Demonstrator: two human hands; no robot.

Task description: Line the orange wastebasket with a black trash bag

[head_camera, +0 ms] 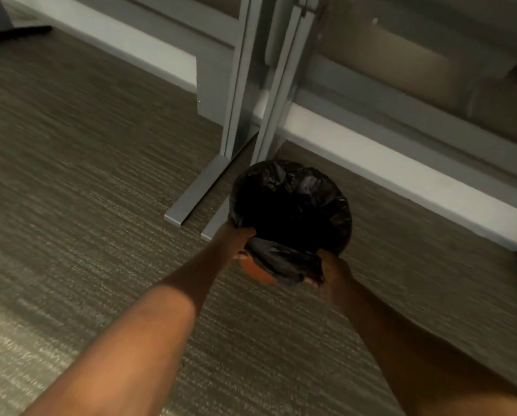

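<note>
Head view, looking down at a carpeted floor (pixel 86 175).

Item 1: orange wastebasket (pixel 255 273). Sitting low of centre, toward 5 o'clock from the middle of the frame, just in front of the grey metal desk legs (pixel 245 115). Only a small patch of its orange wall is showing, at the 7 o'clock side of the basket; the rest is lying under black plastic.

Item 2: black trash bag (pixel 293 205). Covering the basket's mouth and draping over its rim. The interior is reading as a dark hollow; the plastic is wrinkling and catching light along the 12 o'clock edge. A loose fold of the bag is hanging down the near wall at 6 o'clock, between the two hands.

Item 3: left hand (pixel 240 243). Reaching in from 7 o'clock, fingers curling closed over the bag's edge at the basket's 8 o'clock rim, thumb lying against the orange wall below.

Item 4: right hand (pixel 329 267). Reaching in from 5 o'clock, fingers closing on the bag's hanging fold at the 5 o'clock rim; the fingertips are partly hiding in the plastic, so the exact grip is not clear.

Item 5: desk legs, two grey uprights with flat feet (pixel 191 205) resting on the carpet, standing at 12 o'clock from the basket; the nearer foot is running just beside the basket's 9 o'clock side.

Item 6: pale baseboard panel (pixel 401 169), running diagonally behind the legs, from 11 o'clock down to 3 o'clock.

Item 7: dark object (pixel 17 33) lying on the floor at the far 10 o'clock corner, too blurred to identify.
</note>
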